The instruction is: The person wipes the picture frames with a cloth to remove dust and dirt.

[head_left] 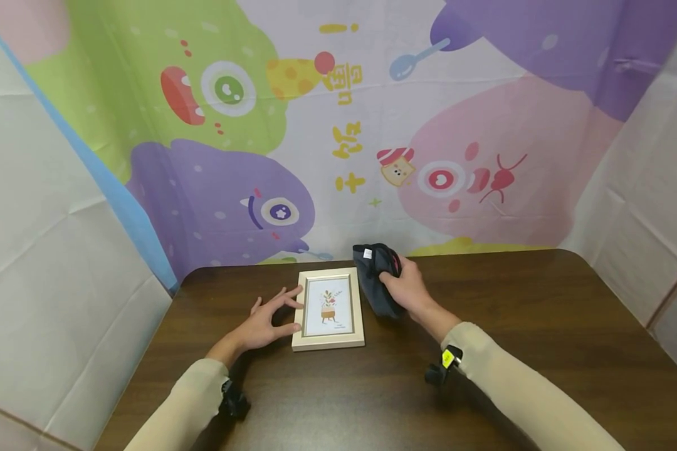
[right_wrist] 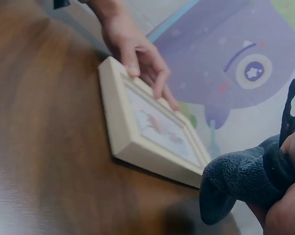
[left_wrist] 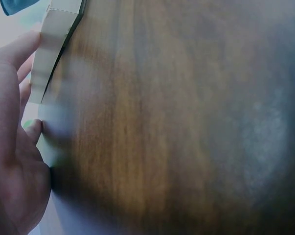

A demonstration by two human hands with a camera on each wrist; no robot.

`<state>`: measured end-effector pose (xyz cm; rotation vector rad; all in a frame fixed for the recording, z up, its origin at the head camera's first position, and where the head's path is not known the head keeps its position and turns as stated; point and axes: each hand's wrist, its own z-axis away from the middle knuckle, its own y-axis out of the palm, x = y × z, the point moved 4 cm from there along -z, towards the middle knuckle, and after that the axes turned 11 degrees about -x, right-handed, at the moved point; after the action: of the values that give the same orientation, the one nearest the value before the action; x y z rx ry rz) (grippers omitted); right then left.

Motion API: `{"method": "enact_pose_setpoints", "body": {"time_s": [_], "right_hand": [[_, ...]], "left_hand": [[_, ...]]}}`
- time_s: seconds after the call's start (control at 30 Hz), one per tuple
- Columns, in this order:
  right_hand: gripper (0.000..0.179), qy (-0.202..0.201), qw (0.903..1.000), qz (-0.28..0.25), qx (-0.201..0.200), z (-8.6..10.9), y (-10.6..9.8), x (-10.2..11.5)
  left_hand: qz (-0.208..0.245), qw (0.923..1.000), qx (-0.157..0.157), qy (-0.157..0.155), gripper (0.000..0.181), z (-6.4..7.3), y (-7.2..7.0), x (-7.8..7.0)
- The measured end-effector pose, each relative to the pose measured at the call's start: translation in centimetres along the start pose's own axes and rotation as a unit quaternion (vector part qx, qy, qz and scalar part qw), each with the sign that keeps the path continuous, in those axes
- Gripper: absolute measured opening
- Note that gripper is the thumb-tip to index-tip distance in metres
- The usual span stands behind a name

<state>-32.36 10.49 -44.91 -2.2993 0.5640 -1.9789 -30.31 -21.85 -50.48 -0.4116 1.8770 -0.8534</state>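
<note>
A cream picture frame (head_left: 330, 341) lies face up on the table, holding a print (head_left: 328, 307) of a plant in a brown pot on legs. Spread along the frame's left edge are the fingers of my left hand (head_left: 259, 324), thumb nearer me, fingertips touching the rim. My right hand (head_left: 409, 287) grips a dark grey fuzzy cloth (head_left: 375, 291) with black edging, a black loop and a small white label, just right of the frame. In the right wrist view the cloth's folded plush end (right_wrist: 235, 183) hangs by the frame's corner.
The dark brown wooden table (head_left: 327, 401) ends at the back against a hanging sheet (head_left: 338, 225) printed with cartoon monsters. Pale panels stand at both sides. A black wrist camera (head_left: 235, 399) sits on the left sleeve, another on the right.
</note>
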Motion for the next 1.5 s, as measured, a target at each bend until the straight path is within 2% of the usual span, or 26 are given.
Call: {"method": "enact_pose_setpoints", "body": {"time_s": [0.17, 0.3, 0.5, 0.67, 0.9, 1.03, 1.13, 1.33, 1.5], "right_hand": [[0.033, -0.018, 0.9995, 0.027, 0.005, -0.9, 0.0, 0.4], [0.043, -0.052, 0.9957, 0.073, 0.021, -1.7, 0.2, 0.3], [0.041, -0.148, 0.9803, 0.121, 0.049, -3.2, 0.7, 0.7], [0.04, -0.201, 0.9633, 0.157, 0.083, -4.0, 1.3, 1.7], [0.043, -0.218, 0.9425, 0.222, 0.123, -4.6, 2.2, 2.7], [0.045, -0.225, 0.9282, 0.268, 0.128, -4.9, 2.6, 3.0], [0.045, -0.232, 0.921, 0.286, 0.128, -5.0, 2.9, 3.1], [0.048, -0.259, 0.9083, 0.309, 0.112, -5.3, 3.5, 3.0], [0.054, -0.255, 0.9077, 0.322, 0.088, -5.6, 3.8, 2.5]], "left_hand": [[-0.001, 1.0, 0.0, -0.002, 0.042, 0.1, 0.1, 0.2], [0.0, 1.0, -0.001, -0.003, 0.042, 0.1, 0.1, 0.3], [0.0, 1.0, -0.001, 0.0, 0.042, 0.2, 0.1, 0.3], [-0.001, 1.0, -0.001, 0.003, 0.042, 0.1, 0.1, 0.3], [-0.002, 1.0, -0.004, 0.007, 0.04, 0.0, -0.1, 0.1], [-0.002, 1.0, -0.003, 0.005, 0.04, 0.1, -0.2, -0.1], [-0.003, 1.0, 0.0, 0.002, 0.04, 0.1, -0.2, 0.0], [0.0, 1.0, 0.003, -0.002, 0.04, 0.0, -0.2, 0.1], [-0.006, 1.0, 0.007, -0.003, 0.042, 0.0, -0.1, 0.0]]}}
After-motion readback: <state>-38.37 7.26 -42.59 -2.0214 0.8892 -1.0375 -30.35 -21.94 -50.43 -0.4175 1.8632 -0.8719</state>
